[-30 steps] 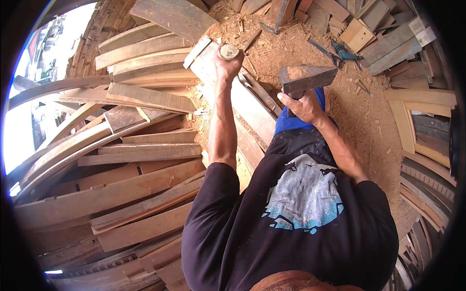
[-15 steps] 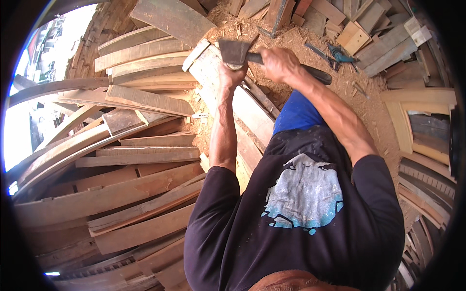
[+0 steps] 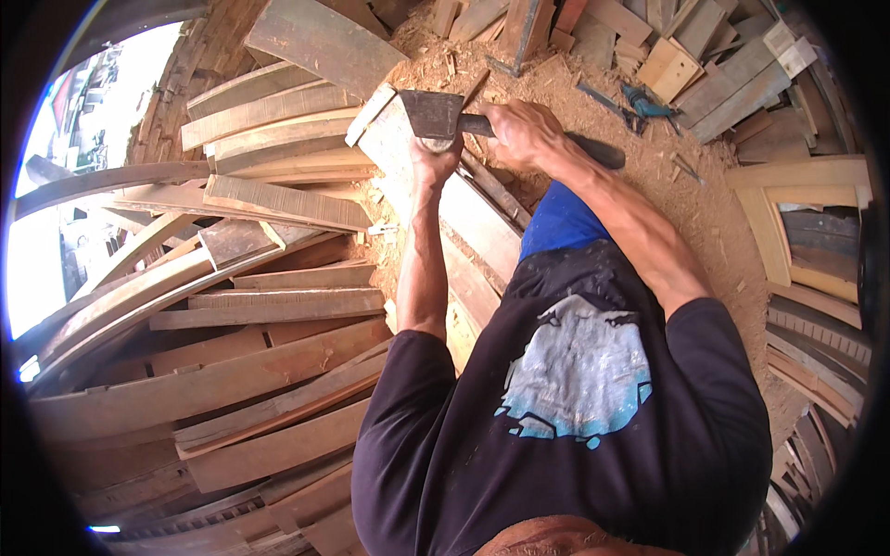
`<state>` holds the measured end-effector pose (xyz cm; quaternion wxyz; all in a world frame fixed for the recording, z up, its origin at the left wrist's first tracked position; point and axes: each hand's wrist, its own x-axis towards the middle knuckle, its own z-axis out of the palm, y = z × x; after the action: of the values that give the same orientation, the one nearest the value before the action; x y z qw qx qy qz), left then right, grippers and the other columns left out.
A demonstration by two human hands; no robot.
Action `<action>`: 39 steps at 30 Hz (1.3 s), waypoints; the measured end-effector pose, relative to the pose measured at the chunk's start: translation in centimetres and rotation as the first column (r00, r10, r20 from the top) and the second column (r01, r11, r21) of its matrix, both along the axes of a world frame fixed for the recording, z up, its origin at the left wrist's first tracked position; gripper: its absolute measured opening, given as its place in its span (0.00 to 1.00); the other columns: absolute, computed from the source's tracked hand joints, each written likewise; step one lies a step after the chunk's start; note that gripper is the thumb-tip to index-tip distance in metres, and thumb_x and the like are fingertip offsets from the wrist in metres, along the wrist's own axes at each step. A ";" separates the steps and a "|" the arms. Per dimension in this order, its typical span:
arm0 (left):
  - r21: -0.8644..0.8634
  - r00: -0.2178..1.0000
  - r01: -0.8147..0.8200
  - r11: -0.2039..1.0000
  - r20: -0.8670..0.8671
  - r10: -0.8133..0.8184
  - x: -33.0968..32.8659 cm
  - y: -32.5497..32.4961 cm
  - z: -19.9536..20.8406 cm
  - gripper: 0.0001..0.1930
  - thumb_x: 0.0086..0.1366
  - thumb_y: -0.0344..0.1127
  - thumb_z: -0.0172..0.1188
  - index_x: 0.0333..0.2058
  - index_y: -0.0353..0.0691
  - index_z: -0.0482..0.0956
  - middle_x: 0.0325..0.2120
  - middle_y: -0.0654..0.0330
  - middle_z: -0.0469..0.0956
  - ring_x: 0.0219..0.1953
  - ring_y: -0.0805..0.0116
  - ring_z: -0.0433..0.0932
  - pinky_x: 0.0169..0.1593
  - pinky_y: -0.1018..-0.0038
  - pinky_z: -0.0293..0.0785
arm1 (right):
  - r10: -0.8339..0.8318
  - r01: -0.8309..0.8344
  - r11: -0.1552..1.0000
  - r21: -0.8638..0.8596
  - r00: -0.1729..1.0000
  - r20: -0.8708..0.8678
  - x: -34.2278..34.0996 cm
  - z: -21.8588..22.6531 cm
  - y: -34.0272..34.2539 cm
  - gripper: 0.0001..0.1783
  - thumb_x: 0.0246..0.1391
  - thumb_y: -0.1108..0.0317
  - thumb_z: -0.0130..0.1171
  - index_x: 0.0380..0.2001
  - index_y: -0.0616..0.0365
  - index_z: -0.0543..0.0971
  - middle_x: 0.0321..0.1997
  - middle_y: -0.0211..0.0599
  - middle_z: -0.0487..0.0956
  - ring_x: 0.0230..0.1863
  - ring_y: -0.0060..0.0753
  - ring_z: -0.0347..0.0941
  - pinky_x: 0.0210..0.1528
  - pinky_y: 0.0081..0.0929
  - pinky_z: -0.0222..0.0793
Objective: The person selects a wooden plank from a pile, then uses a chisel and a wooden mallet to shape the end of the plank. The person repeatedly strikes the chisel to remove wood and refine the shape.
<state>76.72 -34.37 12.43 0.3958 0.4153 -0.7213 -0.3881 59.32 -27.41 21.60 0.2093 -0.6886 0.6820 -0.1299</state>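
Note:
My right hand (image 3: 527,134) is closed round the dark handle (image 3: 593,151) of a hatchet. Its broad, dark metal head (image 3: 431,113) lies just above my left hand (image 3: 434,169). That hand is wrapped round a piece of wood (image 3: 436,145), whose pale end shows under the blade; the blade hides most of it and some of my fingers. Behind the hatchet head a narrow brown strip of wood (image 3: 476,88) sticks up at a slant; I cannot tell whether it is part of the held piece. Below both hands runs a pale, wide board (image 3: 382,139).
Stacked curved planks (image 3: 278,306) fill the left side. Wood shavings (image 3: 556,83) cover the ground ahead. A teal power tool (image 3: 646,102) lies at the far right beside a dark saw-like tool (image 3: 607,104). Loose offcuts (image 3: 669,69) and a wooden frame (image 3: 774,222) are at the right.
The hatchet head has moved slightly left and down, closer over my left hand. My right hand has shifted a little with it. Both hands keep their grip.

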 end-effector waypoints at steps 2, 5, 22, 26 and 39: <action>-0.061 0.995 -0.053 0.997 -0.091 0.047 0.3 -0.2 -0.3 0.21 0.54 0.26 0.69 0.48 0.35 0.75 0.39 0.58 0.82 0.44 0.69 0.80 0.48 0.74 0.76 | -0.032 0.013 0.998 0.055 0.932 0.360 -0.8 0.3 1.1 0.22 0.51 0.69 0.61 0.51 0.61 0.77 0.24 0.32 0.78 0.23 0.31 0.72 0.26 0.33 0.71; 0.622 0.413 0.130 0.772 -0.742 0.528 0.1 -3.2 -2.1 0.16 0.65 0.41 0.61 0.46 0.37 0.76 0.36 0.57 0.81 0.38 0.65 0.81 0.47 0.74 0.78 | -0.046 0.060 0.998 -0.006 0.820 0.571 -0.5 1.6 3.4 0.22 0.50 0.69 0.62 0.50 0.64 0.76 0.30 0.39 0.81 0.30 0.33 0.75 0.36 0.35 0.74; 0.355 0.977 -0.043 0.934 -0.182 0.114 0.1 -3.4 -1.4 0.20 0.56 0.30 0.69 0.43 0.37 0.70 0.27 0.67 0.78 0.30 0.77 0.77 0.39 0.78 0.75 | 0.034 0.392 0.856 -0.336 0.607 0.794 -4.3 11.4 7.1 0.09 0.53 0.68 0.68 0.27 0.59 0.78 0.21 0.26 0.76 0.23 0.16 0.69 0.26 0.22 0.66; 0.400 0.977 -0.014 0.916 -0.190 0.098 -0.5 -2.6 -1.3 0.15 0.55 0.28 0.68 0.38 0.38 0.72 0.26 0.66 0.77 0.29 0.77 0.76 0.36 0.78 0.75 | 0.084 0.424 0.786 -0.450 0.648 0.757 -4.0 11.2 6.4 0.06 0.55 0.70 0.65 0.29 0.60 0.80 0.20 0.25 0.77 0.21 0.15 0.71 0.24 0.19 0.67; 0.269 0.949 0.039 0.962 -0.313 0.049 -0.6 0.4 -0.4 0.20 0.56 0.25 0.67 0.48 0.36 0.75 0.41 0.60 0.82 0.44 0.71 0.80 0.48 0.74 0.76 | -0.066 0.095 0.994 -0.052 0.911 0.407 -1.1 2.0 3.7 0.19 0.48 0.65 0.63 0.45 0.55 0.79 0.29 0.45 0.81 0.31 0.46 0.79 0.36 0.40 0.74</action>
<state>76.09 -33.92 12.00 0.4464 0.3998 -0.5872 -0.5441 58.21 -23.76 23.59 0.3160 -0.6251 0.6466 -0.3021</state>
